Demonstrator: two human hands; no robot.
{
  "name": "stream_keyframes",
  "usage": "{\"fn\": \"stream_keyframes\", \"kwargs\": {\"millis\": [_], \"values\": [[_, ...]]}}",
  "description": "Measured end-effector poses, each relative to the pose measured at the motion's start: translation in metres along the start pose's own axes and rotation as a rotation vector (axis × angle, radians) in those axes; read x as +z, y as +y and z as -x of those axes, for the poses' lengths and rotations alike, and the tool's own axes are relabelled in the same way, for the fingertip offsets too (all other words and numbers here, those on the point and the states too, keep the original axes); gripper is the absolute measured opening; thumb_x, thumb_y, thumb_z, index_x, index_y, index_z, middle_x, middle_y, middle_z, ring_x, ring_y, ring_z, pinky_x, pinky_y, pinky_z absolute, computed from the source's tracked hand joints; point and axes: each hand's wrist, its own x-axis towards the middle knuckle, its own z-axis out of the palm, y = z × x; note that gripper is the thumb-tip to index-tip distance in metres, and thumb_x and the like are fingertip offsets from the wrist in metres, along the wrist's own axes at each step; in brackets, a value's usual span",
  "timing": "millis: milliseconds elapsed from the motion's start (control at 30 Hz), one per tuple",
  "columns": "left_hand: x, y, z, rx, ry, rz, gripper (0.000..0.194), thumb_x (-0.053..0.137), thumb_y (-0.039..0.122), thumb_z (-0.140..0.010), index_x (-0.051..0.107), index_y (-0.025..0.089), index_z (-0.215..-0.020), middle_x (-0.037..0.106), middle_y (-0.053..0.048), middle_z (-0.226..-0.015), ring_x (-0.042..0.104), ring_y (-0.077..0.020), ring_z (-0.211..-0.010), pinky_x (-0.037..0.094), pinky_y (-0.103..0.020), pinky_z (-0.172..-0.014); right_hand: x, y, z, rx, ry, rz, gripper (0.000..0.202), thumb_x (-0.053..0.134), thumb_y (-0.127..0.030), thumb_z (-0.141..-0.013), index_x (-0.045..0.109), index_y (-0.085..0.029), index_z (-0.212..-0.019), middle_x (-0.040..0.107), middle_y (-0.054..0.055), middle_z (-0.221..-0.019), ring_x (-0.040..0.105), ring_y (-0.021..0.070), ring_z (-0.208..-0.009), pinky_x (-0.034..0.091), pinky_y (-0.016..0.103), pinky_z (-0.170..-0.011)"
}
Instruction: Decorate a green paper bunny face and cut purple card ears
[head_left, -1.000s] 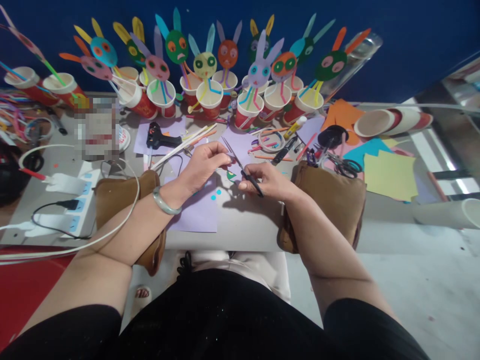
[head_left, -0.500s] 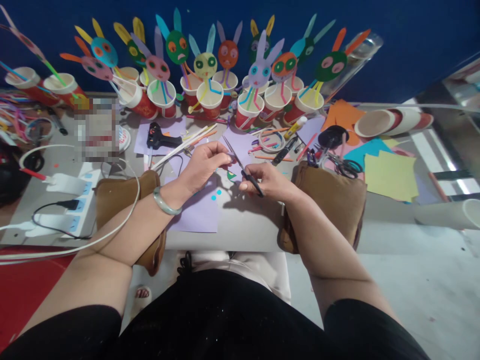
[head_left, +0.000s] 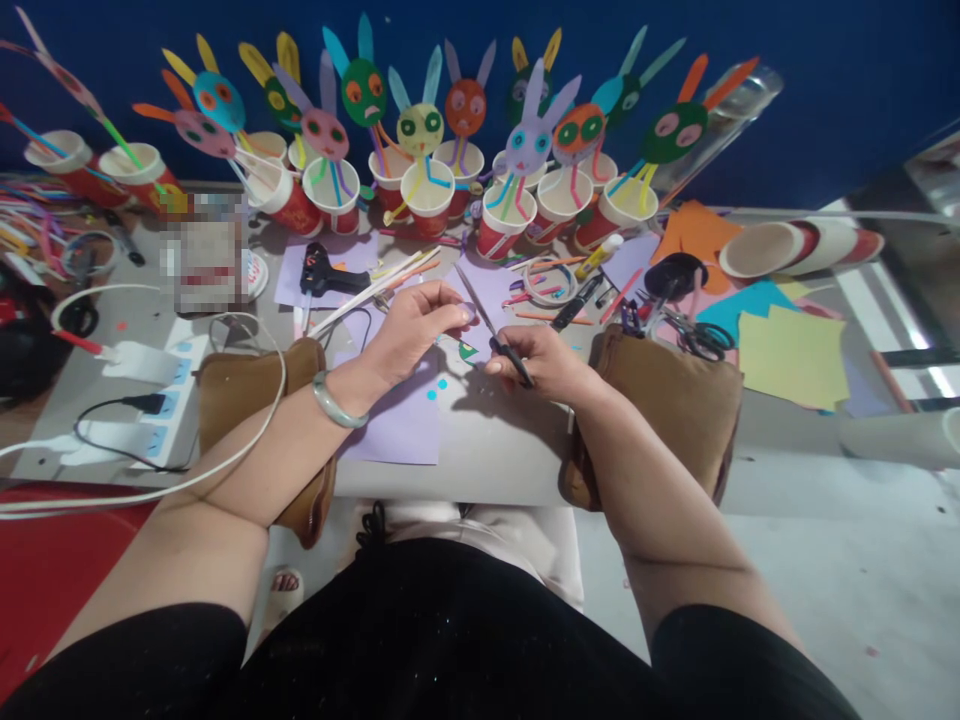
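Observation:
Black-handled scissors (head_left: pixel 513 362) are in my right hand (head_left: pixel 544 362), its fingers wrapped round the handles and the blades pointing up and to the left. My left hand (head_left: pixel 417 328) is closed in a pinch on a small purple piece (head_left: pixel 468 311) beside the blades. Just below, between the hands, lies a small green paper piece (head_left: pixel 468 351). Two blue dots (head_left: pixel 436 389) rest on the table under my left hand, next to a purple sheet (head_left: pixel 397 430).
Paper cups (head_left: pixel 427 190) with rabbit-faced figures line the back. A black glue gun (head_left: pixel 330 272) lies left of centre. Brown cushions (head_left: pixel 667 400) flank the work area; a power strip (head_left: pixel 176 390) is at left, yellow sheets (head_left: pixel 791 355) at right.
The whole view has shifted slightly, so most things appear a little further right. Both hands keep their holds, with the scissors still beside the purple piece.

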Motion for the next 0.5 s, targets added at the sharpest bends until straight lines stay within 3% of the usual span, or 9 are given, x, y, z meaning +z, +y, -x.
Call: {"fn": "stream_keyframes", "kwargs": {"millis": [233,367,500], "values": [[-0.001,-0.008,0.001,-0.015,-0.161,-0.169,0.027,0.086,0.036,-0.071,0.066,0.018,-0.072,0.064,0.001,-0.067,0.054,-0.0104,-0.062,0.042,-0.027,-0.062,0.008,0.001,0.0,-0.188,0.362,-0.105,0.063,0.101,-0.068,-0.054,0.061,-0.022,-0.072,0.065,-0.001,-0.066,0.055,0.0144,-0.059,0.045,0.029,-0.057],[-0.002,-0.011,0.001,-0.021,-0.236,-0.23,0.032,0.089,0.039,-0.07,0.066,0.017,-0.072,0.062,0.002,-0.065,0.05,-0.0094,-0.06,0.038,-0.026,-0.059,0.01,0.005,-0.002,-0.189,0.398,-0.147,0.062,0.103,-0.062,-0.053,0.061,-0.022,-0.073,0.067,0.0,-0.07,0.058,0.0159,-0.062,0.048,0.03,-0.06],[-0.003,-0.011,0.0,-0.032,-0.261,-0.273,0.023,0.084,0.031,-0.073,0.067,0.016,-0.072,0.062,0.002,-0.065,0.05,-0.0088,-0.06,0.038,-0.026,-0.059,0.009,0.009,-0.004,-0.202,0.392,-0.122,0.06,0.104,-0.058,-0.054,0.06,-0.022,-0.074,0.068,0.0,-0.071,0.058,0.015,-0.062,0.048,0.03,-0.06]]}}
